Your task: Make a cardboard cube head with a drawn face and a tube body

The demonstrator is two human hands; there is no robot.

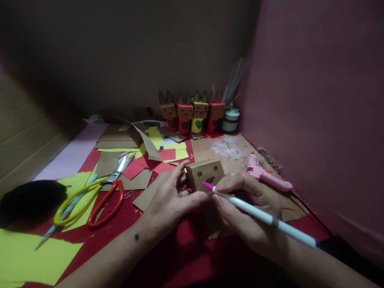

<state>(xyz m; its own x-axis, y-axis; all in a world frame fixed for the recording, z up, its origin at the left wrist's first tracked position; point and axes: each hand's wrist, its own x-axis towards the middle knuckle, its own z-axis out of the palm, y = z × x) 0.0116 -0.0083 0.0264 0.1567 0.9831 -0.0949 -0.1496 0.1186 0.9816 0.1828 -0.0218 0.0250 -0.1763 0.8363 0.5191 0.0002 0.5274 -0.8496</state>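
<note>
My left hand [172, 196] grips a small brown cardboard box [207, 170] by its left side, thumb along the lower edge. Two dark eyes and a dark nose are drawn on the box's front. In my right hand [255, 204] is a white felt-tip pen [264, 216] with a pink tip. That tip is at the front of the box, just below the nose; whether it touches cannot be made out. Below the box, partly hidden by my right hand, lies a piece of brown cardboard [217, 224].
Scissors [105, 196] with yellow and red handles lie left, near paper and cardboard scraps [141, 178]. A pink glue gun [267, 174] with a cord rests right. Several eared box-headed figures [197, 116] and a pale jar [230, 120] stand by the back wall.
</note>
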